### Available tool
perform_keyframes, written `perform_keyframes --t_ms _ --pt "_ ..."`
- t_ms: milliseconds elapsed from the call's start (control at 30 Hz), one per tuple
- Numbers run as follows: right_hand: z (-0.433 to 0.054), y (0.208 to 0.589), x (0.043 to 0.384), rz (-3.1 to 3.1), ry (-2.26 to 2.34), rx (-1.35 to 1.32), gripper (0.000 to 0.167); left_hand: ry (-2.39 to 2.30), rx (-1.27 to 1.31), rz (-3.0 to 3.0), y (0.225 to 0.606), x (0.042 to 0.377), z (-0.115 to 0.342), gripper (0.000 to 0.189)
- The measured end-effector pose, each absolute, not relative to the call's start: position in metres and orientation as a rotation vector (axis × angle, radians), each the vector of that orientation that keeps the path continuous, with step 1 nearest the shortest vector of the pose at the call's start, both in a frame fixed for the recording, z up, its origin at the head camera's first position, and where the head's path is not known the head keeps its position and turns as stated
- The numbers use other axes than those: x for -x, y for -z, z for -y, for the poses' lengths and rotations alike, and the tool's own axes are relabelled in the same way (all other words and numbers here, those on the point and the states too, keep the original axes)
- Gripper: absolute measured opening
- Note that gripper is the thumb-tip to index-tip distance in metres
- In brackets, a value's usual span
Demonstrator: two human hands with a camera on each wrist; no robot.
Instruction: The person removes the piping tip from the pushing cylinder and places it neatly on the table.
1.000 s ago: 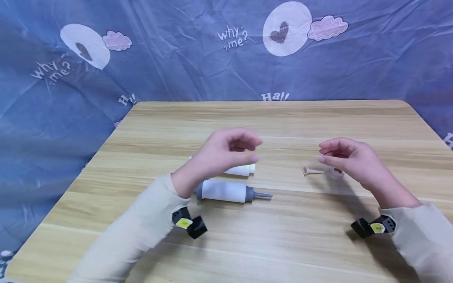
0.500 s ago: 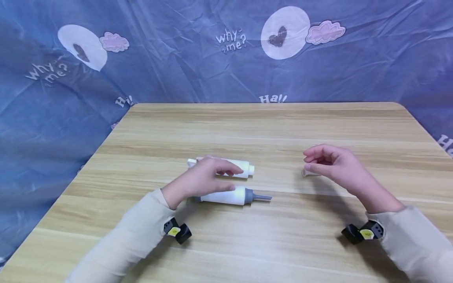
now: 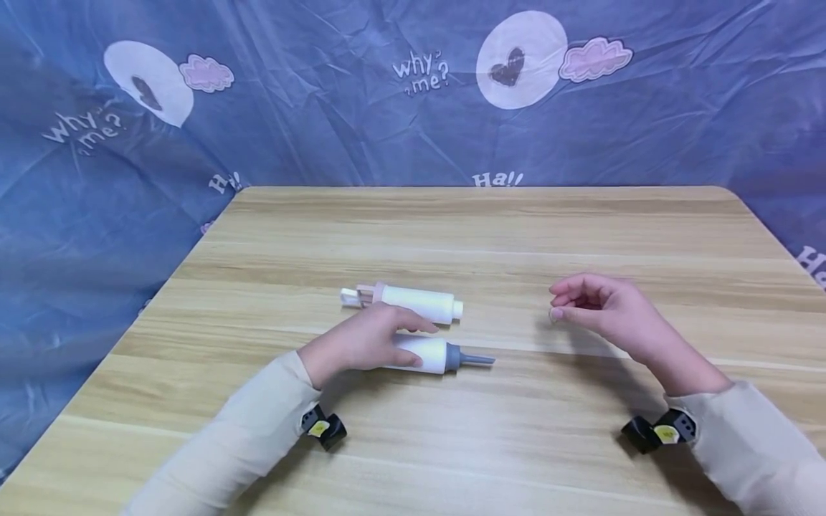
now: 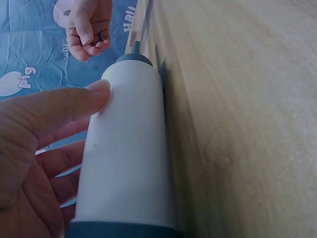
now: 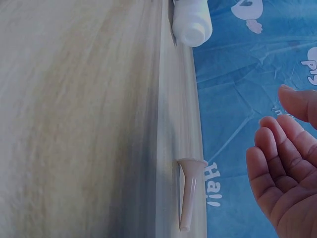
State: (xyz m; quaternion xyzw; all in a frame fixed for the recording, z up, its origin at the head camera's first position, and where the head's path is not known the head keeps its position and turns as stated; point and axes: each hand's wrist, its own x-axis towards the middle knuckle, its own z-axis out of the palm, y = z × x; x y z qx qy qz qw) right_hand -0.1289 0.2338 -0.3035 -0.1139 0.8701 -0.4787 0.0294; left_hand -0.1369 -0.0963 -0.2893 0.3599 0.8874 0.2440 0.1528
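A white balloon pump [image 3: 422, 351] with grey ends and a thin grey nozzle lies on the table. My left hand [image 3: 374, 337] hovers low over its left part, covering the rear end. In the left wrist view the thumb [image 4: 81, 101] overlaps the pump's upper side, while the other fingers stay loosely bent above it. Just behind lies a second white pump [image 3: 419, 302] with a pinkish handle. My right hand [image 3: 600, 304], loosely curled and holding nothing, hovers at the right. Beneath it lies a loose pinkish flared nozzle [image 5: 189, 193], mostly hidden in the head view.
Both pumps rest on a wooden table [image 3: 484, 229], their front ends pointing right. A blue printed cloth [image 3: 355, 93] hangs behind the table and down its left side.
My left hand has come down and toward me, from above the rear pump to the grey-ended one. My right hand has moved left and slightly nearer, over the nozzle.
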Motion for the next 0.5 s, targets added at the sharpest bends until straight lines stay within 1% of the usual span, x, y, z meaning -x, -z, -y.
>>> perform_keyframes --t_ms 133,300,500 --pt "-0.229 0.307 0.125 -2.682 1.482 0.36 0.032 -0.679 -1.095 -2.548 0.294 0.135 0.101 0.041" --pt "-0.221 0.31 0.119 -2.694 1.459 0.377 0.028 -0.643 -1.173 -2.546 0.301 0.132 0.106 0.047" --pt "-0.216 0.313 0.116 -2.683 1.434 0.339 0.03 -0.566 -1.149 -2.587 0.305 0.129 0.107 0.053"
